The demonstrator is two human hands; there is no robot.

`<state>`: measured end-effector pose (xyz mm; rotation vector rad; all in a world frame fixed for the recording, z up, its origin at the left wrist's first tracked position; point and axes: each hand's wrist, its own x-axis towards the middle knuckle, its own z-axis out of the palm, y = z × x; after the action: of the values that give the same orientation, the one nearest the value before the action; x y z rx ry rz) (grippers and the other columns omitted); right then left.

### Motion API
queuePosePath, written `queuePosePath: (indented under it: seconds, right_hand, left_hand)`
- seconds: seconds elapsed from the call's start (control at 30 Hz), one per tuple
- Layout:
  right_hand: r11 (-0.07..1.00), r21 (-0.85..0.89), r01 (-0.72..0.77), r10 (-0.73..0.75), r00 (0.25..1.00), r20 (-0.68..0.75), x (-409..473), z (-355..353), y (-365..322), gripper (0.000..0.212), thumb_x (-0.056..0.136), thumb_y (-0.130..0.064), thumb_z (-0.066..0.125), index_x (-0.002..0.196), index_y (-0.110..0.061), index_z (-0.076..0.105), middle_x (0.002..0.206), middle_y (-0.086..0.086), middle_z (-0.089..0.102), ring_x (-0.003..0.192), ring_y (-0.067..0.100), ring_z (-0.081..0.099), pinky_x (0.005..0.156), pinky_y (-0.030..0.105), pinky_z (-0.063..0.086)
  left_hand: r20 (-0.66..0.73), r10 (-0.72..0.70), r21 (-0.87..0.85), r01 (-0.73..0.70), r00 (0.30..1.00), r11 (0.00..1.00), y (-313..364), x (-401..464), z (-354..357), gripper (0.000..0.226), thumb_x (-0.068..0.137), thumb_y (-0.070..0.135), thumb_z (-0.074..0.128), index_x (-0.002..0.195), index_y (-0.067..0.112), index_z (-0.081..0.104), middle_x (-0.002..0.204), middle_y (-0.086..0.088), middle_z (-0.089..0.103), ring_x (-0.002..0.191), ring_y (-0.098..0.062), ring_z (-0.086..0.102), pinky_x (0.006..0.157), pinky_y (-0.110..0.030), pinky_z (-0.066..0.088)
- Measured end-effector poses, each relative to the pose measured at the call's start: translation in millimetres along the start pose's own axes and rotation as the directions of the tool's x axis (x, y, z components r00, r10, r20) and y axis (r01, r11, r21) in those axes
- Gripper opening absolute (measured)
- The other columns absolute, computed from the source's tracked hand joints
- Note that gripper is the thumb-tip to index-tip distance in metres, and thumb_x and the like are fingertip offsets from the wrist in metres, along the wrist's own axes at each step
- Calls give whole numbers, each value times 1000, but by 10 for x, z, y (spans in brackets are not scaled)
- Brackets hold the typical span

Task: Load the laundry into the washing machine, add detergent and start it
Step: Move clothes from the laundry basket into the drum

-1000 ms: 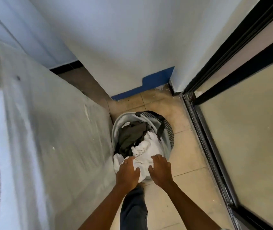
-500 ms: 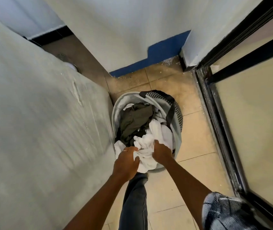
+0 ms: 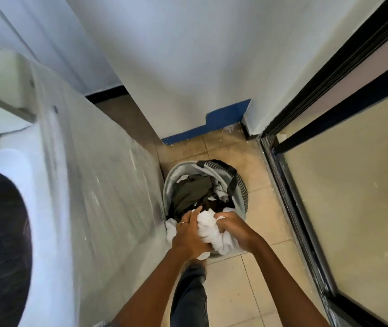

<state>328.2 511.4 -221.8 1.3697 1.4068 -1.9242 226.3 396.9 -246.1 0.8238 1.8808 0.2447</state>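
On the tan tiled floor (image 3: 254, 274) stands a grey laundry basket (image 3: 172, 182), touching the washing machine (image 3: 108, 197).

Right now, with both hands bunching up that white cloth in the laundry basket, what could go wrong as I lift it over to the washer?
1. The white cloth spills past the left hand and right hand; a trailing end may drag on the tiled floor.
2. The olive garment lies right against it and could snag and tumble out.
3. The laundry basket sits tight beside the washing machine, so a hard pull might tip it.
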Motion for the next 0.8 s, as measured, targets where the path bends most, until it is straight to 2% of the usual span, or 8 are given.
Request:
queuePosePath:
  seconds: [0.07, 0.17, 0.27, 0.43, 0.53, 0.63, 0.73, 0.8]
  right_hand:
    - [998, 50, 25, -25, 1000, 9, -256, -35, -141, 30, 86, 9, 42, 83, -16, 59, 92, 19, 57, 97, 36, 54, 81, 39, 43]
    - [992, 113, 48, -51, 998, 22, -580, -64, -325, 28, 86, 9, 42, 102, -3, 61, 125, 39, 48, 113, 49, 50, 93, 51, 43]
    - [965, 240, 104, -109, 994, 5, -901, -57, -526, 36, 89, 4, 47, 125, 8, 50, 130, 36, 48, 121, 50, 45, 101, 52, 39]
    - [763, 497, 413, -312, 909, -278, -1286, -34, -732, 33, 91, -25, 49, 120, -11, 59, 124, 9, 61, 113, 25, 56, 98, 42, 42]
    - [814, 315, 488, -414, 868, -275, -1547, 15, -847, 25, 93, -14, 46, 113, -22, 60, 115, 4, 64, 101, 20, 59, 81, 34, 49]
    - [883, 57, 466, -447, 871, -203, -1748, 197, -886, 50, 90, 2, 49, 128, -30, 45, 118, -12, 56, 98, 9, 53, 79, 24, 47]
    - [870, -147, 470, -488, 863, -133, -1766, 515, -844, 85, 81, -3, 70, 143, -29, 18, 142, -12, 26, 125, 7, 34, 94, 17, 36]
    - [823, -163, 544, -565, 811, -151, -1785, 761, -893, 82, 78, -15, 76, 139, -33, 24, 140, -11, 31, 127, 9, 37, 101, 23, 38]
  left_hand:
    - [10, -11, 35, 11, 1000, 999, 144, -156, -92, 119, 47, 72, 56, 147, 18, 22, 149, 0, 29, 140, -16, 27, 116, -32, 21]
    - [45, -73, -161, 79, 996, 984, 305, -352, -223, 72, 67, 35, 77, 131, 16, 48, 117, 1, 57, 115, -18, 56, 95, -25, 44]
    - [-46, -5, -223, -5, 999, 975, 459, -593, -464, 63, 74, 42, 68, 130, 18, 52, 119, 4, 59, 113, -17, 57, 95, -26, 45]
    - [-269, 125, -411, -231, 955, 882, 746, -1050, -1081, 46, 90, 26, 63, 133, 18, 48, 127, 3, 56, 115, -16, 55, 96, -28, 42]
    - [-327, 189, -448, -328, 926, 832, 910, -1405, -1456, 39, 92, 23, 59, 130, 19, 49, 123, 0, 57, 104, -13, 55, 89, -26, 43]
    - [-366, 274, -493, -436, 889, 753, 1020, -1820, -1783, 25, 91, 28, 61, 114, 28, 53, 114, 1, 62, 102, -17, 59, 91, -33, 49]
    - [-381, 297, -639, -482, 875, 600, 1077, -2237, -2087, 12, 93, 19, 58, 101, 28, 57, 97, 2, 65, 89, -14, 64, 76, -30, 54]
    - [-373, 302, -729, -478, 877, 489, 1044, -2488, -2288, 30, 86, 18, 64, 115, 21, 60, 106, -3, 69, 94, -16, 66, 74, -33, 56]
